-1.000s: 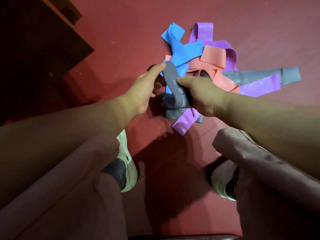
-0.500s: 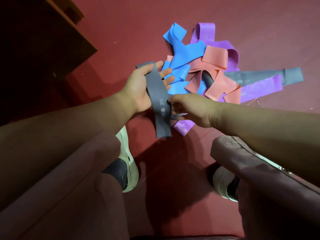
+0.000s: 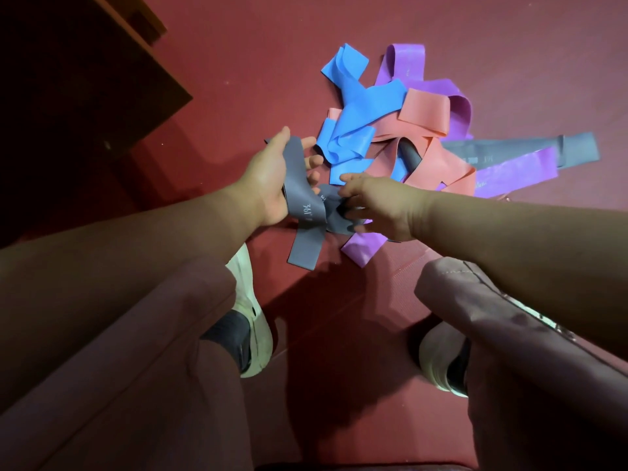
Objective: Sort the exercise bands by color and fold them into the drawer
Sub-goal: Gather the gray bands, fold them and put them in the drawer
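A grey band [image 3: 304, 212] lies across the palm of my left hand [image 3: 272, 180], thumb on top of it, its loose end hanging toward the floor. My right hand [image 3: 377, 205] grips the same grey band's other part just right of the left hand, fingers curled into it. Beyond the hands a pile lies on the red floor: blue bands [image 3: 356, 113], pink bands [image 3: 428, 144], purple bands [image 3: 438, 93] and another grey band [image 3: 530, 153] stretching right. A purple end [image 3: 363, 248] sticks out under my right wrist.
A dark wooden cabinet [image 3: 85, 79] fills the upper left; no drawer interior shows. My knees in pink trousers and white shoes [image 3: 249, 300] frame the bottom of the view. Red carpet [image 3: 509, 45] surrounds the pile.
The grey band came off the pile and was laid along my left palm. My right hand slid down and now gathers its lower part beside the left hand.
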Demonstrator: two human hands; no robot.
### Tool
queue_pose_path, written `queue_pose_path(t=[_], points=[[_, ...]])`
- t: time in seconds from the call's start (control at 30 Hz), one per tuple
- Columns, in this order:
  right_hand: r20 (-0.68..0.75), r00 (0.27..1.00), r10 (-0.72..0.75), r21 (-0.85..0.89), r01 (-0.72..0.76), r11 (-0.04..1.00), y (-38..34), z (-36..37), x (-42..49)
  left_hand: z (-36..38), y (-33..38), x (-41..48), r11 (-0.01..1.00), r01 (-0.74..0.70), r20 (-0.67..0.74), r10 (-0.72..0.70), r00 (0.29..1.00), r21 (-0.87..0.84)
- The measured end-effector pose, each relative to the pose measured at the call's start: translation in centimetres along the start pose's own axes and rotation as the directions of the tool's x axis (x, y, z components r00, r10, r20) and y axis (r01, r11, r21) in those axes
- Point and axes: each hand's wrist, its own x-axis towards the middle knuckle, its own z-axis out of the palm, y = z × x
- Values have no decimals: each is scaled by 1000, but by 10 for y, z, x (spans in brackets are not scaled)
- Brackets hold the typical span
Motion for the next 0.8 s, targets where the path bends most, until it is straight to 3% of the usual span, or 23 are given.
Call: queue_pose_path(t=[0.07,0.27,0.43,0.8], points=[[-9,1000,3,62,-2,998,1,3,2,-1,-1,0,1000,7,6,-7,1000,5],[-256,965,-56,239,119,964,1,-3,5,0,-2,0,999,21,17,-22,1000,33],[-286,953,-105,330,201,922,-12,-9,1,-2,-3,5,999,13,3,-13,1000,43],[-131,945,-298,318,325,891,-32,-15,-11,-6,-6,10,991,-26,-55,33,998,131]])
